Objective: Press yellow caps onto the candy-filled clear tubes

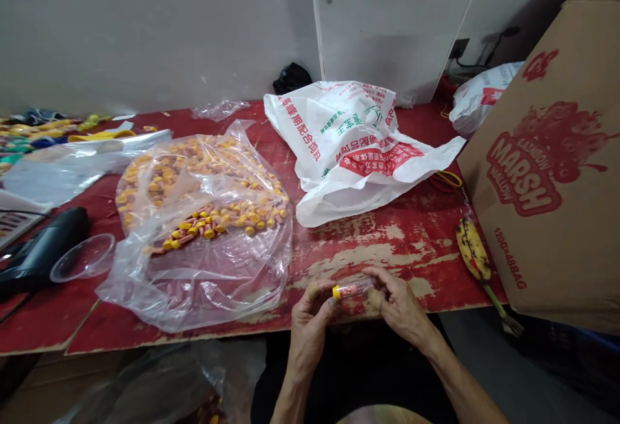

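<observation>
A small clear tube with a yellow cap [352, 289] is held sideways between my two hands, just over the table's front edge. My left hand [312, 314] pinches its capped end between thumb and fingers. The other end sits in the fingers of my right hand [400, 304], which partly cover it. Reddish print or contents show through the tube wall. To the left lies a clear plastic bag [208, 288] on the table, holding many similar yellow-capped tubes [242, 214], some of them showing at its mouth.
A white printed sack [358, 146] lies behind my hands. On the right stand a cardboard box [537, 217] and a spotted banana [472, 249]. A black heat-gun-like tool [46, 249] and clear plastic lid [82, 259] are at left on the worn red table [358, 249].
</observation>
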### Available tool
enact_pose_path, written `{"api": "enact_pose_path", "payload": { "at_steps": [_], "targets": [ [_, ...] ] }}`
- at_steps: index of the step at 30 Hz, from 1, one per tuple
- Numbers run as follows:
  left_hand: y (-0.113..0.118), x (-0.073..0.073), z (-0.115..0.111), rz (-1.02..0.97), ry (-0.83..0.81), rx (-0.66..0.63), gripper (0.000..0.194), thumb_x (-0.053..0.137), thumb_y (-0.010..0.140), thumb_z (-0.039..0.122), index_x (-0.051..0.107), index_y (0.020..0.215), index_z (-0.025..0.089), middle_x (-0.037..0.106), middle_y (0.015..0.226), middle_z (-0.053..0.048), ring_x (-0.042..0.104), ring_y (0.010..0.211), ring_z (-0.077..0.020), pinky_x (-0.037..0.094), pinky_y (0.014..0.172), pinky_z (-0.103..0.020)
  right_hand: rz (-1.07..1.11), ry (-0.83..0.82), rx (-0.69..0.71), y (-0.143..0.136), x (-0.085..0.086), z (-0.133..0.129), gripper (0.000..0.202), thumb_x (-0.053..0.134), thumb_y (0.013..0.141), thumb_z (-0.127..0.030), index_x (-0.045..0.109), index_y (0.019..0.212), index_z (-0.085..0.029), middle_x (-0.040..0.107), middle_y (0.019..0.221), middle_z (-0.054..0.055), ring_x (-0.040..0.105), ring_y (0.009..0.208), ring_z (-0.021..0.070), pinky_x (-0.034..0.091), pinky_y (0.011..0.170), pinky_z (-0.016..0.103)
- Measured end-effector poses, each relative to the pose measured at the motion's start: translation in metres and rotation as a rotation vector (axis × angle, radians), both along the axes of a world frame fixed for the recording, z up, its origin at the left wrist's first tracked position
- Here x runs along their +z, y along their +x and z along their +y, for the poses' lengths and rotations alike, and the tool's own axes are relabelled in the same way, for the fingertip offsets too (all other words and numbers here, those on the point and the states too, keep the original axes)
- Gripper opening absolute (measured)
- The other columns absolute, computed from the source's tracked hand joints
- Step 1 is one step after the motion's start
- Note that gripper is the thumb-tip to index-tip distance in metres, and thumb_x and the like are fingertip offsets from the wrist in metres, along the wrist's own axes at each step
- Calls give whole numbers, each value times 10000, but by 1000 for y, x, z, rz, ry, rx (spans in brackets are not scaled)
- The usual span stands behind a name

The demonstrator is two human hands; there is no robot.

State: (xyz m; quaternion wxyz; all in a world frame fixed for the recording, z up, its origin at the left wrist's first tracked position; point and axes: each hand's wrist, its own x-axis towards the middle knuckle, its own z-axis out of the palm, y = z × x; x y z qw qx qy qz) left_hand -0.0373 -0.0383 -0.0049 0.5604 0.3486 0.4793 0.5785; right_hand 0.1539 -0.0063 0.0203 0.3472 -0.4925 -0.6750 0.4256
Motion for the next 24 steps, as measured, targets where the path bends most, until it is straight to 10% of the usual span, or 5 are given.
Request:
{"api": "enact_pose_path", "payload": {
  "at_steps": [2, 7, 12, 18, 24],
  "targets": [
    [0, -1, 1, -23, -9, 8, 218, 752, 753, 271, 705, 964, 249, 653, 915, 4, 573, 856, -131, 452, 767, -182, 1, -19, 6, 0, 1, 0, 368, 503, 844, -329, 545, 1182, -189, 606, 881, 22, 511, 683, 160, 375, 599, 240],
    [1, -1, 1, -20, -13, 14, 228, 761, 743, 274, 709, 965, 256, 648, 895, 12, 569, 850, -126, 449, 757, -175, -35, 15, 30, 0, -2, 2, 385, 413, 924, -456, 552, 692, -183, 487, 594, -11, 454, 560, 146, 312, 542, 252],
    [2, -1, 1, -55, -45, 23, 252, 778, 714, 287, 714, 952, 235, 661, 892, -4, 576, 836, -142, 464, 740, -195, 13, 3, -1, 0, -1, 1, 323, 506, 854, -341, 568, 1131, -185, 591, 836, 11, 521, 702, 161, 379, 630, 246],
    [3, 2, 0, -33, -52, 40, 257, 770, 716, 284, 713, 955, 207, 655, 858, -17, 576, 768, -145, 483, 688, -215, -45, -5, 25, 0, 2, 0, 365, 421, 922, -436, 572, 713, -177, 474, 585, -19, 443, 553, 140, 300, 532, 254],
    [3, 3, 2, -76, -49, 48, 254, 780, 703, 283, 718, 936, 201, 663, 845, -16, 583, 773, -140, 473, 684, -199, -18, -13, 35, 0, 2, 0, 277, 508, 844, -317, 574, 1077, -182, 584, 816, 10, 513, 689, 161, 370, 610, 250]
  ]
}}
